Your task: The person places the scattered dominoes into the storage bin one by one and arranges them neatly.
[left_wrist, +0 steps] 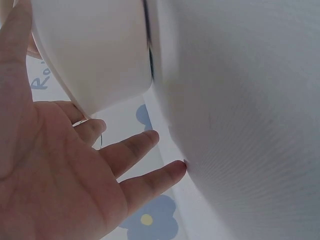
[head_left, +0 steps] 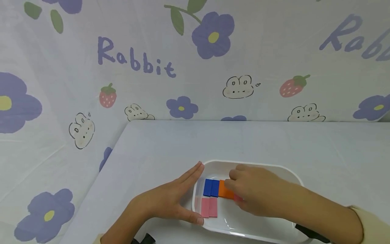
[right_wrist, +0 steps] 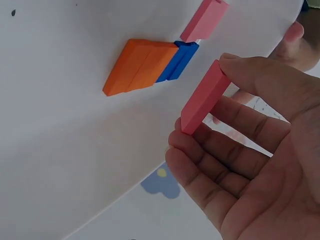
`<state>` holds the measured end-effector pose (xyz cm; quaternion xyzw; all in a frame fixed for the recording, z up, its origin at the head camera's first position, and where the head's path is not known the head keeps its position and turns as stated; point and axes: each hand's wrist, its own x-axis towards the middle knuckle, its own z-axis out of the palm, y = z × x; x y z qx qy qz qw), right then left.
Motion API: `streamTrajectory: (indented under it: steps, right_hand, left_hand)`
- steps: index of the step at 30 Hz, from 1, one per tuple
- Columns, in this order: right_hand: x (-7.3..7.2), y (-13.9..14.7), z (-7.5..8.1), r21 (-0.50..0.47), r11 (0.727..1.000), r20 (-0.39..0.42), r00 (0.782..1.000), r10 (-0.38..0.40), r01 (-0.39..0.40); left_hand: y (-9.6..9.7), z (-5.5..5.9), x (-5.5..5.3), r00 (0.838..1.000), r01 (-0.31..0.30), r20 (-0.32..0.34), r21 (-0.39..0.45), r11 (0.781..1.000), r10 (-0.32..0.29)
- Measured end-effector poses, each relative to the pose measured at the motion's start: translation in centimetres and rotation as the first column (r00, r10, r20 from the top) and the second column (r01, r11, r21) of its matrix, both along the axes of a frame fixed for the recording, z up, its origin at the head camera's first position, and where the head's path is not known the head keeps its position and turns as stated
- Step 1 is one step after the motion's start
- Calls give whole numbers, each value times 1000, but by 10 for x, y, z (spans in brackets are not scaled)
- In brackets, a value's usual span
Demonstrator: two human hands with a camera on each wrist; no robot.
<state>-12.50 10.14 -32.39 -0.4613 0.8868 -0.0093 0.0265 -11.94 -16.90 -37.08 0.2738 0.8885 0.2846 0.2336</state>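
Observation:
My right hand [head_left: 259, 191] is over the white plastic tray [head_left: 250, 164], pinching a small flat red block [right_wrist: 206, 97] between thumb and fingers. Beside it in the tray lie orange blocks [right_wrist: 137, 65], placed edge to edge. Two blue blocks [head_left: 211, 187] continue that row to the left. Nearer to me, two pink blocks [head_left: 209, 207] sit side by side by the tray's left wall. My left hand [head_left: 166, 200] spreads along the left end of the tray, thumb by the near corner and fingertips by the far one. Its fingers are fairly straight in the left wrist view.
The tray stands on a white-covered table [head_left: 146, 152]. Behind and to the left hangs a white cloth [head_left: 262, 51] printed with flowers, rabbits and strawberries. A dark object [head_left: 148, 239] shows at the bottom edge below my left wrist.

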Motion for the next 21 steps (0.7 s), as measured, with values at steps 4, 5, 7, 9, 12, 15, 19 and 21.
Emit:
streamTrajectory:
  steps: [4, 5, 7, 9, 12, 15, 19, 21]
  right_hand:
    - [0, -6, -2, 28, 999, -8, 1000, 26, -26]
    - [1, -7, -3, 32, 999, -16, 999, 38, -38]
    - [1, -10, -6, 37, 997, -42, 997, 71, -70]
    - [2, -12, -9, 43, 993, -74, 991, 109, -106]
    - [2, -16, -13, 54, 987, -108, 982, 155, -150]
    - [3, -20, -16, 68, 984, -103, 980, 170, -163]
    - [4, -24, -19, 86, 984, -57, 985, 162, -157]
    - [5, -25, -20, 96, 983, -51, 985, 162, -157]
  left_hand:
    - [0, 1, 0, 1000, 7, -4, 0, 1000, -7]
    - [0, 1, 1, 1000, 8, -7, 1, 1000, -8]
    - [-1, 1, 1, 1000, 11, -13, 4, 1000, -11]
    - [-1, 1, 1, 1000, 13, -18, 5, 1000, -13]
    - [-1, 1, 1, 1000, 11, -19, 6, 1000, -11]
    - [-1, 1, 1, 1000, 11, -13, 9, 1000, -10]
    - [-1, 0, 1, 1000, 20, -17, 17, 1000, -20]
    - [-2, 0, 2, 999, 26, -25, 18, 999, -25]
